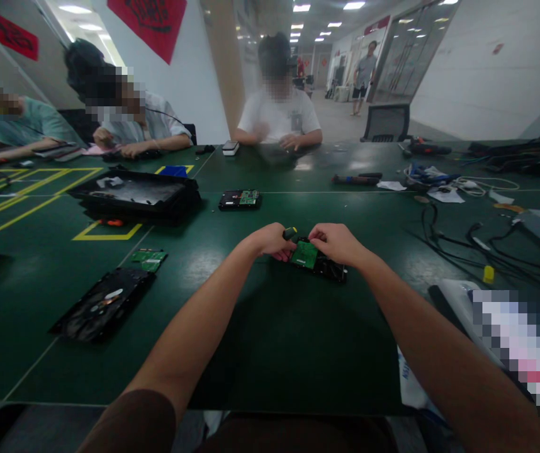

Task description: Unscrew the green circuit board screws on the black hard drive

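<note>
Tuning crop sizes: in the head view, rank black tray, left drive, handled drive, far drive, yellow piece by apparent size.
Largest to smallest:
1. Black tray and left drive: unsure, the drive sits nearer the camera
2. Handled drive, partly covered
3. Far drive
4. Yellow piece

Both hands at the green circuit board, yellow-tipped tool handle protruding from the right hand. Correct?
No: the yellow-tipped tool handle protrudes from the left hand, not the right hand, per the head view. Both hands are at the green circuit board.
</note>
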A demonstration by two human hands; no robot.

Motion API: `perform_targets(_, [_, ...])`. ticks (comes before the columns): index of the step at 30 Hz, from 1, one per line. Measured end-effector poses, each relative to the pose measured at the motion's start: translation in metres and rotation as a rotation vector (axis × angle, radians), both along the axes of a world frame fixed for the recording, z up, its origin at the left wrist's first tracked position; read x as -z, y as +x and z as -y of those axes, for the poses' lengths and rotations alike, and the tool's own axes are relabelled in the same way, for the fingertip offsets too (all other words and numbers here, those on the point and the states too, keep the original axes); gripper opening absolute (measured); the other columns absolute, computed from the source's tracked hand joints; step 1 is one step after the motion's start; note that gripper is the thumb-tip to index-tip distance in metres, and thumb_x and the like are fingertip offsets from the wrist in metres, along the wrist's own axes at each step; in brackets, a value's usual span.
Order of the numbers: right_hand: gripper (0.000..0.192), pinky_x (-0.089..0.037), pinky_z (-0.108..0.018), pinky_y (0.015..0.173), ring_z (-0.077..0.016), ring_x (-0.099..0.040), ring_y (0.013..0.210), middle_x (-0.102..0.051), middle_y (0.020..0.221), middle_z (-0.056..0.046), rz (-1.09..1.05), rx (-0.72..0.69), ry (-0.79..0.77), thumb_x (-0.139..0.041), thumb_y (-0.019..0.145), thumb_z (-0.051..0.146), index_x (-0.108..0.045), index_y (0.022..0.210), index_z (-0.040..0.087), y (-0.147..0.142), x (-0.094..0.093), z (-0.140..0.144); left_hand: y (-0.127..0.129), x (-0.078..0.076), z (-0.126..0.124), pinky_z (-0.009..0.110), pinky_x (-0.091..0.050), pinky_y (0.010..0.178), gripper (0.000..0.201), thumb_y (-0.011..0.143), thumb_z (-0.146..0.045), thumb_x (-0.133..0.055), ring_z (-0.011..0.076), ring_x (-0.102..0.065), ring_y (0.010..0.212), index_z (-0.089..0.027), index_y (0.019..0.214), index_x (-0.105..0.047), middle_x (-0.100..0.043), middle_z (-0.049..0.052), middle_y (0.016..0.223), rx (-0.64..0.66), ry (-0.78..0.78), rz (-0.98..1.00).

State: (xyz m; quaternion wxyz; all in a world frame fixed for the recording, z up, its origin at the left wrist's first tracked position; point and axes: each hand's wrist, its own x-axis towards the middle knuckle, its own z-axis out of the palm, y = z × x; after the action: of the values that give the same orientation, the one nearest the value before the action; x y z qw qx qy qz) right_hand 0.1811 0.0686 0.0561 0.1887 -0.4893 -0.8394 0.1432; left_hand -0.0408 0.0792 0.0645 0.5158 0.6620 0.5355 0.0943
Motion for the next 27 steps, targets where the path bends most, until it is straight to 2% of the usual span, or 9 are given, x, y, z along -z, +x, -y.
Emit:
perform_targets(5, [0.014, -0.048, -0.032, 0.077, -0.0196, -0.068, 0.083, -0.074, 0.094, -0.008, 0.183, -0.051, 0.04, -0.065, 0.092, 0.018, -0.079, 0.094, 0.019, -0.009, -0.005, -0.004, -0.001, -0.001, 0.0, 0.029, -0.061, 0.074, 0.01, 0.093, -0.015, -0.067, 0.0134, -0.073, 0.07, -0.008, 0.087, -0.071, -0.078, 0.009, 0.08, 0.015, 0.0, -0.003])
perform_targets(15, [0.015, -0.048, -0.033, 0.082, -0.023, -0.067, 0.093, -0.073, 0.1, -0.01, 0.207, 0.019, 0.087, -0.063, 0.094, 0.018, -0.078, 0.097, 0.019, -0.008, -0.015, 0.0, -0.003, 0.004, -0.004, 0.026, -0.061, 0.073, 0.011, 0.09, -0.019, -0.073, 0.0134, -0.075, 0.072, -0.009, 0.086, -0.072, -0.08, 0.01, 0.084, 0.002, -0.008, -0.005])
perform_targets(27, [0.014, -0.05, -0.034, 0.084, -0.0244, -0.068, 0.095, -0.074, 0.099, -0.009, 0.224, 0.005, 0.045, -0.066, 0.093, 0.022, -0.079, 0.096, 0.021, -0.014, 0.004, -0.005, -0.002, 0.006, -0.005, 0.029, -0.063, 0.075, 0.01, 0.088, -0.018, -0.075, 0.0146, -0.075, 0.071, -0.01, 0.083, -0.072, -0.079, 0.009, 0.082, 0.003, 0.005, -0.004])
